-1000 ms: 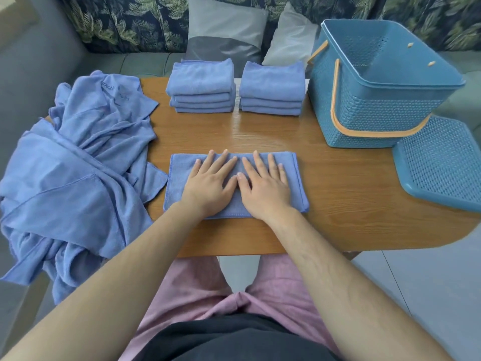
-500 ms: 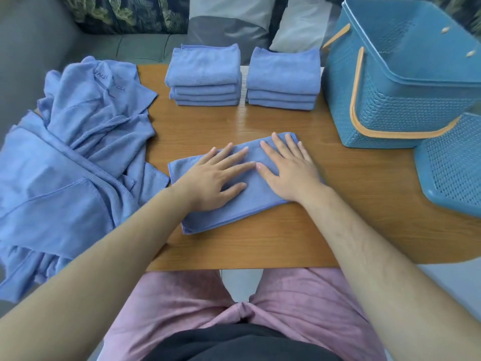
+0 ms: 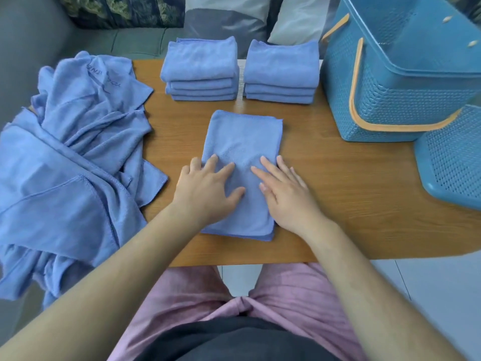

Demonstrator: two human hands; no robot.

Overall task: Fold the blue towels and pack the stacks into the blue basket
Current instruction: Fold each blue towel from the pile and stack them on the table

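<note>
A folded blue towel (image 3: 242,142) lies lengthwise in the middle of the wooden table (image 3: 351,194), its long side pointing away from me. My left hand (image 3: 208,188) and my right hand (image 3: 286,194) rest flat on its near half, fingers straight. Two stacks of folded blue towels stand at the far edge: the left stack (image 3: 200,71) and the right stack (image 3: 282,71). The blue basket (image 3: 395,82) with an orange handle stands at the far right, its inside hidden from here.
A heap of unfolded blue towels (image 3: 67,162) covers the table's left end and hangs over it. The basket's blue perforated lid (image 3: 453,157) lies at the right edge. Sofa cushions sit behind the table. My pink-clad lap is below the near edge.
The towel under my hands has turned from lying crosswise to lying lengthwise. Both hands stayed flat on it and now sit on its near half.
</note>
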